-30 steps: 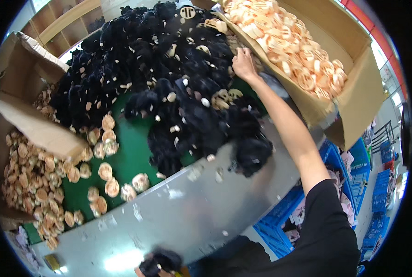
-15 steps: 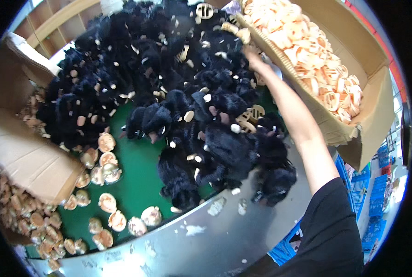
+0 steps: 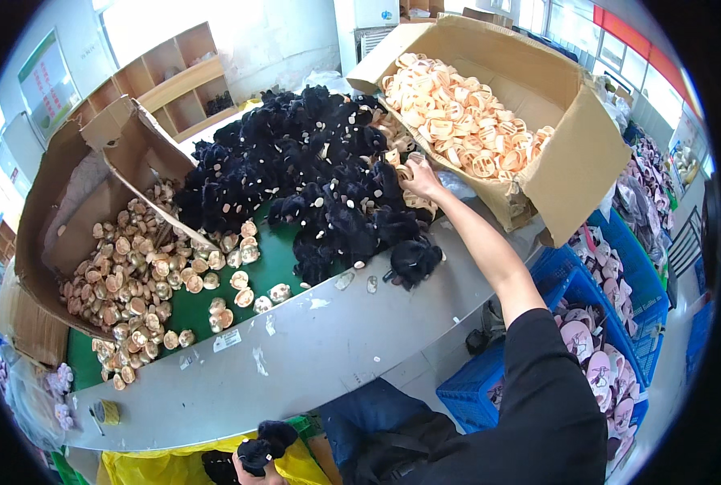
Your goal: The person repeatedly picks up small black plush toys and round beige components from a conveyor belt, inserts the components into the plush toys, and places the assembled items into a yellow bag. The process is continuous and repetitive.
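Peach slotted pieces (image 3: 393,156) lie just beside the right hand's fingers (image 3: 411,170).

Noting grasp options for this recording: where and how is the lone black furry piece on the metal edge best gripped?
Probably around its rounded middle, from above and the near side: the black furry piece sits as a compact lump on the metal edge, bare metal before it and the black pile behind.

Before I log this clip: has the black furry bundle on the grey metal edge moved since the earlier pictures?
No. The black furry bundle lies just right of the pale patch on the grey metal edge, as before; the view shifted.
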The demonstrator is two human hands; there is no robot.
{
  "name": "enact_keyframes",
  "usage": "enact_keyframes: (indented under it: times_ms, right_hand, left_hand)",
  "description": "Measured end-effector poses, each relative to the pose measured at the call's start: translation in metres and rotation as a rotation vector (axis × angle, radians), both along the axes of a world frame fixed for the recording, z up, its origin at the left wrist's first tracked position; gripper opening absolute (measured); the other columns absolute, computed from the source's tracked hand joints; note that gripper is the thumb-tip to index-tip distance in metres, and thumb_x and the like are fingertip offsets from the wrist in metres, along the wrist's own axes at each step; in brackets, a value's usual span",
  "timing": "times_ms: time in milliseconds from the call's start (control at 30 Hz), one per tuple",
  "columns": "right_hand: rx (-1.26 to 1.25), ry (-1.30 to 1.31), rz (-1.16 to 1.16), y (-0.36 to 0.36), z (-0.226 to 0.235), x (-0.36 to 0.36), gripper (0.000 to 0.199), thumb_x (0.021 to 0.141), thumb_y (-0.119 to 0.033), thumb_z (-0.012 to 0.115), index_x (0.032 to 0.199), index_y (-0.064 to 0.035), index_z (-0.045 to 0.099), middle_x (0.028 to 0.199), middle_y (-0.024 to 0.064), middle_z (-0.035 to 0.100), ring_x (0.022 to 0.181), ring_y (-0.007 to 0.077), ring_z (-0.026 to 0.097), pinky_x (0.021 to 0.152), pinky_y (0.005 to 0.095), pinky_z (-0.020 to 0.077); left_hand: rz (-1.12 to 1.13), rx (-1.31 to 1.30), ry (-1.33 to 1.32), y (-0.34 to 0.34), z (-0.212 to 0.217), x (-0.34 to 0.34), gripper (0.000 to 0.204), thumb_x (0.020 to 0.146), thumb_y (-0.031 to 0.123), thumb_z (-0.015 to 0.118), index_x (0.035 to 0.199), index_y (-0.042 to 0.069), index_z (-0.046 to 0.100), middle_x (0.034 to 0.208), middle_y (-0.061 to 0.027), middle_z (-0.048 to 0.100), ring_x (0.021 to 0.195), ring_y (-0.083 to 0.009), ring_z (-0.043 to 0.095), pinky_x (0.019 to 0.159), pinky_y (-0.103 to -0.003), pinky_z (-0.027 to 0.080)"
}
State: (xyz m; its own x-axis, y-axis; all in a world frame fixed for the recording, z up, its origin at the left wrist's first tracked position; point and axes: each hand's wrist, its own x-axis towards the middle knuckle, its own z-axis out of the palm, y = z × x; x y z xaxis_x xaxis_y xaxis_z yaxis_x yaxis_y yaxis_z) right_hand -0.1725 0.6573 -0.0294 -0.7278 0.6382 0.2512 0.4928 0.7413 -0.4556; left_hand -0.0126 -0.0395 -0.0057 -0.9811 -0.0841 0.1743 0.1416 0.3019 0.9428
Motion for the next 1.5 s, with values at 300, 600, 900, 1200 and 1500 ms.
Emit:
enact_keyframes:
  times_ms: [300,600,900,1200,1500]
  right_hand:
    - [-0.114,0.12,0.009,0.01,0.007,0.058,0.026,0.085,-0.027,0.066,0.094,-0.003,0.065,0.081,0.0174,0.069,0.075,0.0273,0.067,0.071,0.0405,0.0517]
    - [-0.531,0.68,0.33,-0.219,0.057,0.066,0.01,0.088,-0.01,0.062,0.088,-0.0004,0.062,0.076,0.0068,0.065,0.069,0.0132,0.067,0.062,0.0263,0.0521]
    - [-0.564,0.379,1.077,-0.435,0.006,0.108,0.036,0.083,-0.01,0.066,0.117,-0.0043,0.056,0.092,0.0139,0.059,0.071,0.0311,0.064,0.06,0.0369,0.0534]
    - [-0.373,0.21,1.31,-0.472,0.001,0.115,0.051,0.099,-0.05,0.054,0.12,-0.0048,0.065,0.083,0.0096,0.055,0.063,0.0239,0.058,0.053,0.0333,0.0494]
    - [-0.666,0.193,1.405,-0.486,0.035,0.131,0.052,0.073,-0.003,0.07,0.124,-0.0099,0.067,0.122,0.0172,0.061,0.103,0.0301,0.062,0.085,0.036,0.0541]
  left_hand:
    - [-0.154,0.22,-0.066,0.012,-0.044,0.002,0.026,0.09,0.007,0.07,0.112,-0.002,0.061,0.103,-0.0089,0.066,0.093,-0.0205,0.062,0.087,-0.033,0.052]
    - [-0.123,0.256,-0.205,0.081,-0.022,-0.042,0.023,0.08,0.009,0.068,0.099,-0.002,0.06,0.09,-0.0054,0.06,0.081,-0.016,0.057,0.08,-0.029,0.048]
    - [-0.172,0.455,-0.396,0.093,-0.022,-0.05,0.025,0.076,0.007,0.069,0.098,-0.002,0.062,0.091,-0.0009,0.058,0.083,-0.0098,0.052,0.076,-0.023,0.045]
    - [-0.25,0.39,-0.511,0.033,-0.015,-0.024,0.018,0.076,0.007,0.068,0.091,0.001,0.061,0.083,0.0005,0.057,0.076,-0.0081,0.05,0.07,-0.024,0.043]
    - [-0.223,0.651,-0.65,-0.001,-0.014,0.002,0.026,0.069,0.008,0.063,0.093,-0.001,0.062,0.084,-0.0002,0.059,0.075,-0.0097,0.055,0.072,-0.023,0.046]
